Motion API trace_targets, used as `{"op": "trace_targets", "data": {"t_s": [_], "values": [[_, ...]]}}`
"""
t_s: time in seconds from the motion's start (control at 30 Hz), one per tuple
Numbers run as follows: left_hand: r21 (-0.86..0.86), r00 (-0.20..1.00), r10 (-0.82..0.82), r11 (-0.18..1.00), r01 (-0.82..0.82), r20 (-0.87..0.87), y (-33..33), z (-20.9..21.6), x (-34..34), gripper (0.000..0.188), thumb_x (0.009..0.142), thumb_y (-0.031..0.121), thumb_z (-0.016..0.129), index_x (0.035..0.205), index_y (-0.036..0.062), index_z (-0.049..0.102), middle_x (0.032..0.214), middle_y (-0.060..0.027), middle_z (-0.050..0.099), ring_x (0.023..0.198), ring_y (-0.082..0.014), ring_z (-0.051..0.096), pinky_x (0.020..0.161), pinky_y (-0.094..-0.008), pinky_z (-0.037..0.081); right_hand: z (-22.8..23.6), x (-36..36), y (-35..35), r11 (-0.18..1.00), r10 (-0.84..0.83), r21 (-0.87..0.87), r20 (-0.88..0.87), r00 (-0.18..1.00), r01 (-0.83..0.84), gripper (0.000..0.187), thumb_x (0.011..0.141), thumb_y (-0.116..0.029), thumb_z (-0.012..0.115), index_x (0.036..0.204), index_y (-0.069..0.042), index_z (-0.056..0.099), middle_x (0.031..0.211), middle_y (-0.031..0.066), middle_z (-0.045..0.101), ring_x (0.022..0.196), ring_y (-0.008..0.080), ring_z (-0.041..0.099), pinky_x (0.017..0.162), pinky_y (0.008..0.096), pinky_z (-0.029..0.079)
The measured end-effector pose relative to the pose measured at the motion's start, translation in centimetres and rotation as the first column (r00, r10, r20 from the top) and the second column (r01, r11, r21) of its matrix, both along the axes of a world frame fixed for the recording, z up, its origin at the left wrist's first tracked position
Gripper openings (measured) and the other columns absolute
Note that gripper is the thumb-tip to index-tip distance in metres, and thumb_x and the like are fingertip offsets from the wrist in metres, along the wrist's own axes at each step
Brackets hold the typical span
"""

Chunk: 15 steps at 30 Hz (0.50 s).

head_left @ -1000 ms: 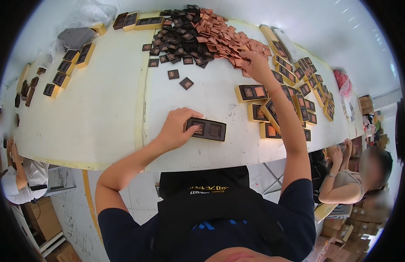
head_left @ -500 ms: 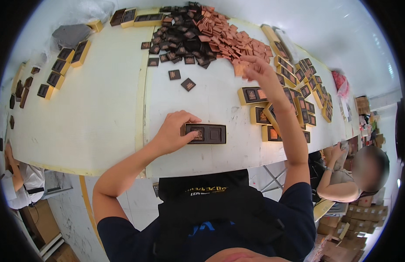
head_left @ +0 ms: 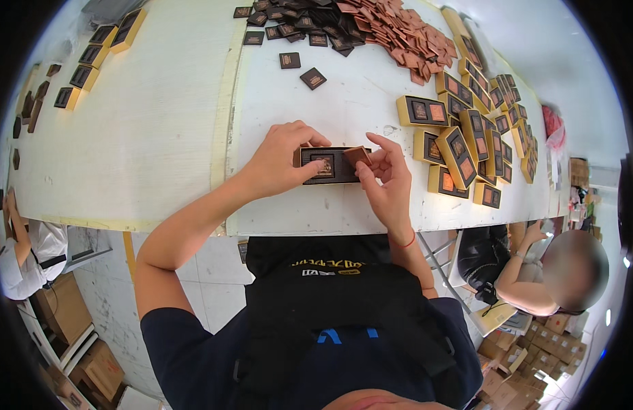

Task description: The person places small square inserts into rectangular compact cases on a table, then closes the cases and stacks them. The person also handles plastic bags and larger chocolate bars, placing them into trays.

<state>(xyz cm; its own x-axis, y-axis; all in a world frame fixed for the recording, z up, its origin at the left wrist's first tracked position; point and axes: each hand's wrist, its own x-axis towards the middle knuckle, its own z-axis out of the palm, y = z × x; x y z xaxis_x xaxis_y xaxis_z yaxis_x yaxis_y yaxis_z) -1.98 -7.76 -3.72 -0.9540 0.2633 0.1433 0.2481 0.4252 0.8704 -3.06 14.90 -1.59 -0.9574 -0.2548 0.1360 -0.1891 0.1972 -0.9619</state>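
A long box (head_left: 339,177) with a dark two-compartment insert lies near the table's front edge. My left hand (head_left: 282,158) grips its left end, fingers behind it and thumb on a black square piece (head_left: 325,162) in the left compartment. Over the right compartment, my right hand (head_left: 388,179) pinches a flat copper-brown square piece (head_left: 357,156) between thumb and fingers. That piece is tilted, and it partly hides the compartment under it. Two loose black squares, one of them a black square (head_left: 314,78), lie beyond the box.
Heaps of black squares (head_left: 296,19) and copper-brown squares (head_left: 402,37) cover the far middle. Filled yellow-sided boxes (head_left: 460,157) are stacked at right. More boxes (head_left: 84,77) stand at far left. One person (head_left: 525,273) sits at right; another person's arm (head_left: 19,232) shows at left.
My right hand has come back from the brown heap to the box, bringing a copper-brown square. My left hand stays on the box. The view has shifted, so the table sits higher.
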Motion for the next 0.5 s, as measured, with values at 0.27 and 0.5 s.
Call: {"op": "trace_targets", "data": {"t_s": [0.27,0.5], "values": [[-0.003,1.0,0.016,1.0,-0.016,-0.013,0.1,0.0,0.4,0.029,0.079,0.016,0.072,0.107,0.0089,0.067,0.101,-0.005,0.062,0.102,-0.0235,0.055,0.097,-0.0383,0.039,-1.6,0.8,0.2,0.832,0.02,0.476,-0.538,0.843,0.284,0.029,0.08,-0.011,0.078,0.108,-0.01,0.072,0.118,0.0051,0.062,0.113,0.0273,0.052,0.096,0.041,0.035],[-0.014,0.999,0.042,0.999,-0.042,0.015,0.7,0.1,0.5,0.028,0.079,0.016,0.07,0.106,0.0101,0.067,0.103,-0.0036,0.062,0.105,-0.0231,0.052,0.1,-0.0379,0.035,-2.4,1.3,0.3,0.771,0.019,0.524,-0.586,0.81,0.361,0.031,0.082,-0.012,0.077,0.112,-0.01,0.073,0.133,0.0056,0.057,0.128,0.029,0.046,0.103,0.0422,0.031]]}}
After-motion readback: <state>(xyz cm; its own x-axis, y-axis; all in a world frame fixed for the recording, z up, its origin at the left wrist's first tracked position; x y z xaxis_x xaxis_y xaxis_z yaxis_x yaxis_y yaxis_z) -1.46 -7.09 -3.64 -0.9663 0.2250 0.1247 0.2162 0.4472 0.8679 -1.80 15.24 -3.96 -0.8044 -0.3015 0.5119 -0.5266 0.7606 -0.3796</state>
